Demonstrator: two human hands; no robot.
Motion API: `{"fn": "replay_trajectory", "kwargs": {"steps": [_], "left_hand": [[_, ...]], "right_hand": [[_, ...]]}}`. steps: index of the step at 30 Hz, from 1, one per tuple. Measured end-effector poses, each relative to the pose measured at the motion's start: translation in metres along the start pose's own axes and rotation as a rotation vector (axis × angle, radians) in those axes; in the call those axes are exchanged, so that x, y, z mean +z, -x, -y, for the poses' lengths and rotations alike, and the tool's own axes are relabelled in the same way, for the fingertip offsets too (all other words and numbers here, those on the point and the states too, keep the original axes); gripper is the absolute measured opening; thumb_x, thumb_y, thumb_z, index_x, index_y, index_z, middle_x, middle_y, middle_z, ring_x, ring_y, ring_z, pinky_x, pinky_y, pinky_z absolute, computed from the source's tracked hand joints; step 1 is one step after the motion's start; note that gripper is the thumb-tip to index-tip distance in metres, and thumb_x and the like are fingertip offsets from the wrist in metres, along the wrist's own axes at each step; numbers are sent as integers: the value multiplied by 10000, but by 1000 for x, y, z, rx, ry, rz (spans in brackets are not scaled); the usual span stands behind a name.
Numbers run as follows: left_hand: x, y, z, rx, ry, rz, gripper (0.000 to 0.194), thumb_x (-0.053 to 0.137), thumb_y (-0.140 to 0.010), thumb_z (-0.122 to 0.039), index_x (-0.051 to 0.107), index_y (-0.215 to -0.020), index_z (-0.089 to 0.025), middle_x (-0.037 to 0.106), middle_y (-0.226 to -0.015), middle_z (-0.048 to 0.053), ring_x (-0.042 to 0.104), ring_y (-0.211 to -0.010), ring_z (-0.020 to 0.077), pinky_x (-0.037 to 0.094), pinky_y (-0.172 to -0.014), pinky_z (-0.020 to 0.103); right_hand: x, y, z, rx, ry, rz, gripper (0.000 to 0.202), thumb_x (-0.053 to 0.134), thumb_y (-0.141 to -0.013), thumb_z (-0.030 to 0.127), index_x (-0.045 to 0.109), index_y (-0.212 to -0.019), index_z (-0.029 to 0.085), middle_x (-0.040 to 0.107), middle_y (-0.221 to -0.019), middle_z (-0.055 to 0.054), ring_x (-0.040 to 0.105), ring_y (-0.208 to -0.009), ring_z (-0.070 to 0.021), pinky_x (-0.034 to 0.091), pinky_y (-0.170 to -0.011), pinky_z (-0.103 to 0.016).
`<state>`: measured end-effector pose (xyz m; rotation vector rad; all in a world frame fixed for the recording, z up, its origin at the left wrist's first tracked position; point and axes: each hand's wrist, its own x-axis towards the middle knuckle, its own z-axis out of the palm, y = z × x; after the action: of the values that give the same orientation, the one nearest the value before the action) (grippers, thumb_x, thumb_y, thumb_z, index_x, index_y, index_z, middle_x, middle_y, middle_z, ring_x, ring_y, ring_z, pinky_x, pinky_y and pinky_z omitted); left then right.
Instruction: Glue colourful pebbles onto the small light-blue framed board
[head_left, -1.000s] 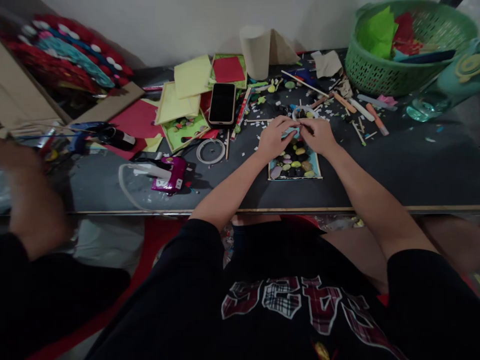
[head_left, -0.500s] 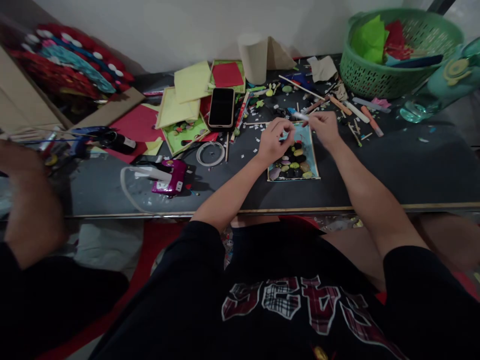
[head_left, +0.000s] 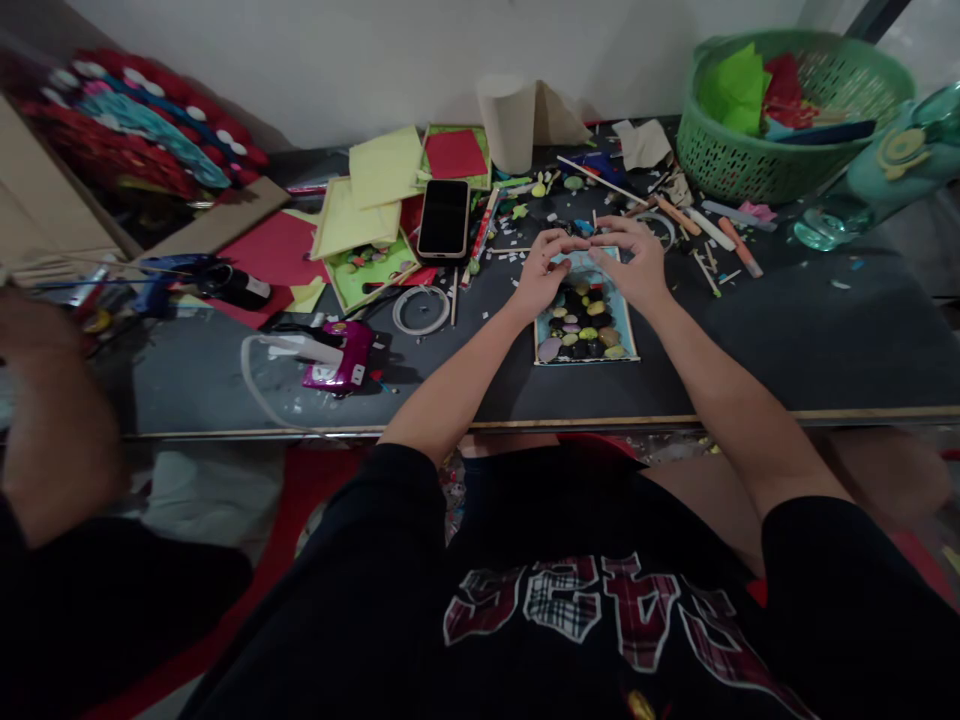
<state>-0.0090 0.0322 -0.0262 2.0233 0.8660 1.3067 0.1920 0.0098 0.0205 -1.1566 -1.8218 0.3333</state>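
A small stick-edged picture panel (head_left: 630, 320) with a light-blue ground lies on the table in front of me. Black, yellow-green, grey and brown pebbles (head_left: 592, 335) cover its lower part. Over its top edge, my left hand (head_left: 546, 272) and my right hand (head_left: 636, 265) bring their fingertips together. The fingers of both are curled and pinched; whatever sits between them is too small to make out. Just behind my right hand lies a pale clear ring (head_left: 663, 228), like a tape roll, partly hidden by the hand.
A phone (head_left: 443, 218) rests beside yellow and green panels (head_left: 356, 228). Left of me are another clear ring (head_left: 421, 310) and a purple device (head_left: 341, 355). Scraps and sticks litter the back. A green basket (head_left: 750, 165) and a bottle (head_left: 840, 205) stand right. Another person's arm (head_left: 60, 410) is at far left.
My right hand has let go of a whitish thing, and a clear ring now lies behind it. That hand has moved left and down, its fingertips meeting those of my left hand.
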Motion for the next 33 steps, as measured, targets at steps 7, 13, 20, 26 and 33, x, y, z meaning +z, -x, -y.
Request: {"fn": "replay_trajectory", "kwargs": {"steps": [7,13,20,26,33], "left_hand": [[-1,0,-5,40,-46,48,513,431,-982,-665,666,-1237,-288,502,-1383,88,564,-1226,243,552,-945,361],[3,0,-3,78,-84,-12,581,398,-970,-704,602,-1349,-314,382,-1562,107,521,-1330,292,522,-1038,420],[-4,-2,20,-72,-58,-164,700,522,-927,-698,340,-1536,-405,468,-1430,118,631,-1150,237,573,-883,362],[2,-1,23,-143,-74,-157,575,511,-927,-716,568,-1321,-302,593,-1226,123,680,-985,214,575,-782,337],[0,-1,-2,-167,-165,-102,361,521,-991,-494,609,-1198,-212,656,-1183,107,668,-867,170,539,-699,283]], "right_hand": [[4,2,0,17,-21,-94,447,654,-834,692,740,-804,255,767,-1089,-66,694,-1121,-300,494,-1094,-541],[-2,2,9,-74,35,-103,214,631,-870,450,662,-788,255,732,-966,-65,668,-1055,-282,499,-1058,-537],[-18,0,10,-72,23,98,63,590,-812,289,637,-822,248,731,-963,-59,668,-1020,-270,504,-1028,-510],[-34,-1,5,23,65,481,453,737,-738,255,712,-1190,232,797,-899,-39,725,-1061,-311,487,-1069,-505],[-35,1,4,21,69,524,447,721,-754,228,700,-1201,238,804,-894,-31,738,-1039,-313,485,-1064,-504]]}}
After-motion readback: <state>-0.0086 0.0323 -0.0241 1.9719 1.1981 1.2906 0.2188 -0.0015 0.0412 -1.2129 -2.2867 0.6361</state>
